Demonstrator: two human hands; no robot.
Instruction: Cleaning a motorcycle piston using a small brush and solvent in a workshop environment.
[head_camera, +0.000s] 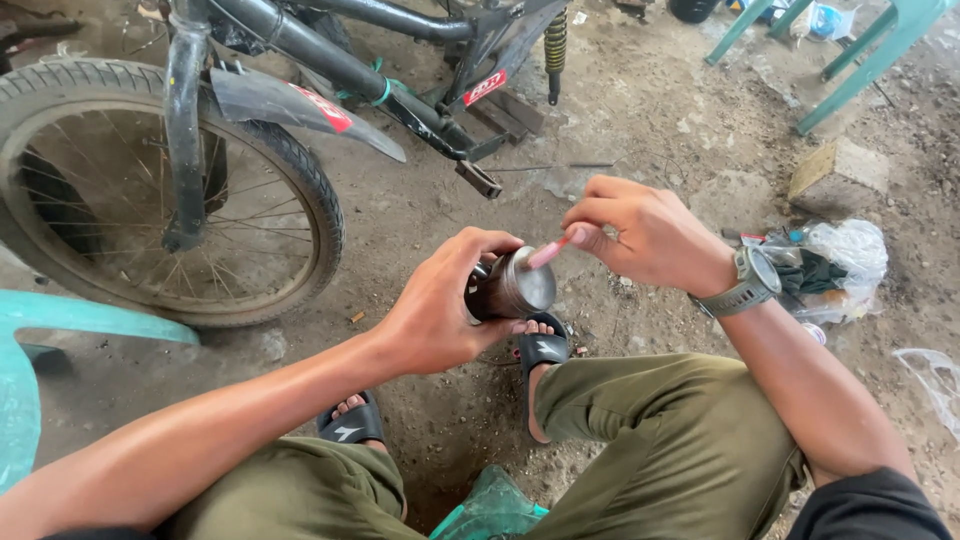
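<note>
A bicycle wheel (150, 190) stood on the dirt floor (640, 110) at the left. Right of it, above the sandalled feet, the left hand (435, 310) wrapped its grip around a short metal cylinder (515, 285). Further right, the right hand (650, 235) pinched a thin pink stick (548, 252), whose tip touched the cylinder's flat end; a plastic bag (835, 265) lay beyond.

Left hand (435, 315) grips metal cylinder (512, 285); right hand (645, 235) holds pink stick (550, 250).

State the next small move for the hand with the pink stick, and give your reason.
Probably a short stroke across the metal cylinder's flat end: the right hand pinches the pink stick with its tip at that face's upper edge, while the left hand grips the cylinder.
</note>
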